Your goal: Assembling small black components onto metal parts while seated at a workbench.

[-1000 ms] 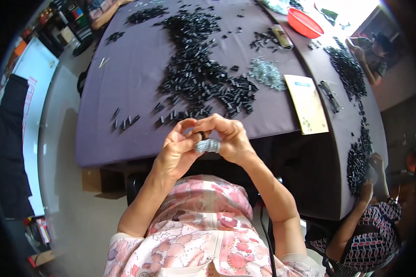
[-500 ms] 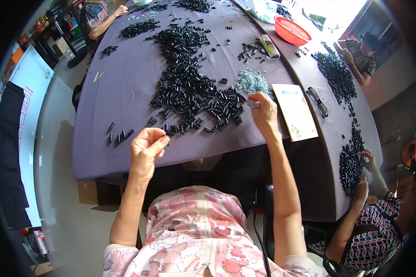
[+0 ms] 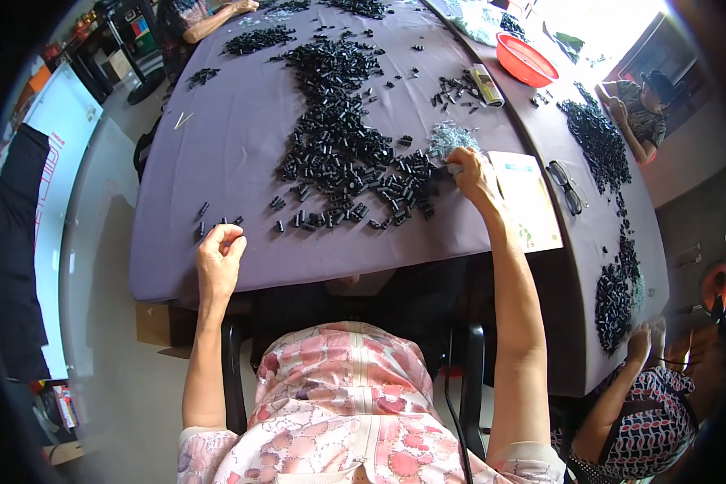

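Observation:
My left hand [image 3: 220,262] is closed near the table's front left edge, thumb and fingertips together. Just beyond it lie a few small black cylindrical pieces [image 3: 203,208]; whether the fingers hold one is hidden. My right hand [image 3: 476,179] is closed too, at the near side of a small heap of pale grey pieces [image 3: 452,139]. Something greyish shows at its fingertips, too small to name. Left of this hand spreads a long pile of black cylindrical pieces [image 3: 331,137], its near end scattered toward me.
A cream booklet [image 3: 528,202] and glasses [image 3: 567,187] lie right of my right hand. Farther off are a yellow packet [image 3: 486,85] and a red basket [image 3: 527,60]. Other people sit around the table [image 3: 242,153], beside more black piles [image 3: 613,298].
My left hand has moved left, to the few separate black pieces. My right hand has shifted slightly right and up, close against the grey heap. The whole view has shifted a little.

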`<state>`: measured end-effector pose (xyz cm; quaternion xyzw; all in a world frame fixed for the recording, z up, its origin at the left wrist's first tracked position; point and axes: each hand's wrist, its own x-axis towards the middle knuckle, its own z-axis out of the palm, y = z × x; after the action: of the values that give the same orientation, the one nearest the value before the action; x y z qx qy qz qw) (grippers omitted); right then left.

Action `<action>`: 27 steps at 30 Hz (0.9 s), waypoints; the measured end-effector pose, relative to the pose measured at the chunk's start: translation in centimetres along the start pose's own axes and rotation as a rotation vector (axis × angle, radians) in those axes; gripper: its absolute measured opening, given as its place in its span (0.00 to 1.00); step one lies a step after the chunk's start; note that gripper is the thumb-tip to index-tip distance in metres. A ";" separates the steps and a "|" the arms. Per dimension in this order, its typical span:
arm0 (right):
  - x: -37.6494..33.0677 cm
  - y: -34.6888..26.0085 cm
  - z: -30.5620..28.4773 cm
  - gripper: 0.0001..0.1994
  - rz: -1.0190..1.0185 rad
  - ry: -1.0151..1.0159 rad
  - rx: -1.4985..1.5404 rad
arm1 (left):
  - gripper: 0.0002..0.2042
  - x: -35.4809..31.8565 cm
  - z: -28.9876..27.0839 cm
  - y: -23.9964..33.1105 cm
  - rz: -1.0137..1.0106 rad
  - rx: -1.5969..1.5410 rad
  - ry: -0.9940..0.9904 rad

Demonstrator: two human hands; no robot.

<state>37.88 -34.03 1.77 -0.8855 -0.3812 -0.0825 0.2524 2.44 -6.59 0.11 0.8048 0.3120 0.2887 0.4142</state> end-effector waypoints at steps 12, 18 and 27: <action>-2.0 0.7 1.2 0.10 -0.224 0.114 -0.460 | 0.04 0.6 1.1 0.9 0.330 0.384 0.185; -3.9 -1.5 0.5 0.09 -0.045 0.093 -0.217 | 0.05 1.1 1.0 1.5 0.255 0.437 0.205; -6.2 -7.5 -0.6 0.14 0.027 0.247 0.275 | 0.08 0.5 4.2 4.2 0.215 0.255 0.025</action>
<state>28.27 -33.90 3.07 -0.8307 -0.3431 -0.1343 0.4173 6.88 -10.13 1.71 0.8760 0.2631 0.2993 0.2717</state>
